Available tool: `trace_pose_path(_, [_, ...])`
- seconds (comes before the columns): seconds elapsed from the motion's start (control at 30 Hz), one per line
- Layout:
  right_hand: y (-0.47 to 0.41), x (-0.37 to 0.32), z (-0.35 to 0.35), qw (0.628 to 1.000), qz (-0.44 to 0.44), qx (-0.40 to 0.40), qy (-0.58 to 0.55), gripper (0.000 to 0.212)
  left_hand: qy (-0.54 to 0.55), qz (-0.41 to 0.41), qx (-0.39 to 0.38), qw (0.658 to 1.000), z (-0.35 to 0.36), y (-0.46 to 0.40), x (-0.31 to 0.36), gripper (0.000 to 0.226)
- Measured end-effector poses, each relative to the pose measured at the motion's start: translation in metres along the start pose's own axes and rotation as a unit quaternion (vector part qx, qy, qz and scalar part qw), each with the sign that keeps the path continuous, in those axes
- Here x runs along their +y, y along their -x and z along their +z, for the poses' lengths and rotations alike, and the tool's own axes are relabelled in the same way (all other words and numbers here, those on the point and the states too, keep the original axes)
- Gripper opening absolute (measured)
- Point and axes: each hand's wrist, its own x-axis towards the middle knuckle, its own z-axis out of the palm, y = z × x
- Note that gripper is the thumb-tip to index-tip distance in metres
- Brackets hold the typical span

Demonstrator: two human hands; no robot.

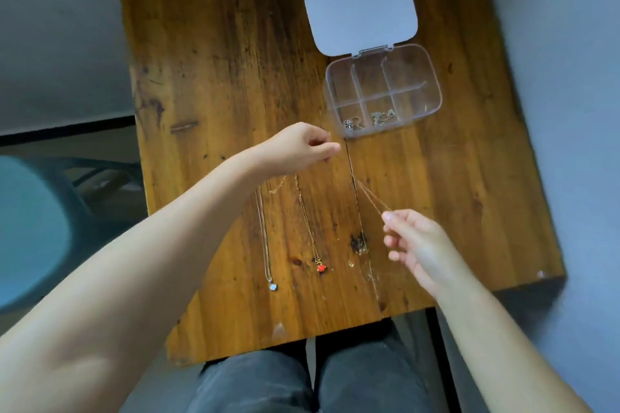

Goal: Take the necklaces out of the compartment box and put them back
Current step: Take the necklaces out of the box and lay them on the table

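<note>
A clear compartment box (432, 100) stands open at the table's far right, its white lid (360, 10) folded back. Two front compartments hold tangled silver jewellery (369, 119). A thin gold chain (370, 198) stretches between my hands: my left hand (303, 147) pinches one end just in front of the box, and my right hand (416, 245) pinches the other end nearer to me. On the wood lie a silver necklace with a pale pendant (266, 245) and a gold necklace with a red pendant (315, 245), both laid out straight.
The small wooden table (218, 77) has a crack down its middle and edges close on all sides. A teal chair (37, 228) stands to the left. My legs in dark trousers (308, 382) are under the near edge.
</note>
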Motion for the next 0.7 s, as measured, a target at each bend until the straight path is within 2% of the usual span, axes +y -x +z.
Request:
trace_pose_path(0.1, [0.011,0.060,0.035,0.994,0.100,0.039,0.000,0.015,-0.232,0.050,-0.034,0.971,0.014,-0.013,-0.009,0.033])
trace_pose_path(0.2, [0.013,0.096,0.056,0.988,0.113,0.090,0.050,0.019,-0.348,0.113,-0.031,0.930,0.030,-0.022,-0.013,0.031])
trace_pose_path(0.27, [0.011,0.105,0.060,0.980,0.088,0.121,0.131,0.023,-0.385,0.145,-0.015,0.911,0.038,-0.027,-0.018,0.029])
trace_pose_path(0.37, [0.008,0.103,0.058,0.951,0.057,0.144,0.269,0.029,-0.416,0.174,0.017,0.893,0.049,-0.030,-0.029,0.029])
trace_pose_path(0.47, [0.004,0.093,0.052,0.930,0.071,0.113,0.341,0.037,-0.422,0.171,0.041,0.889,0.056,-0.029,-0.036,0.029])
trace_pose_path(0.6, [-0.008,0.061,0.029,0.891,0.127,0.000,0.435,0.043,-0.384,0.141,0.095,0.907,0.056,-0.023,-0.036,0.025])
trace_pose_path(0.67, [-0.018,0.025,0.010,0.869,0.098,-0.019,0.484,0.042,-0.335,0.102,0.151,0.924,0.055,-0.021,-0.031,0.027])
trace_pose_path(0.7, [-0.025,0.003,0.001,0.869,0.051,-0.012,0.492,0.037,-0.306,0.083,0.184,0.930,0.055,-0.021,-0.027,0.029])
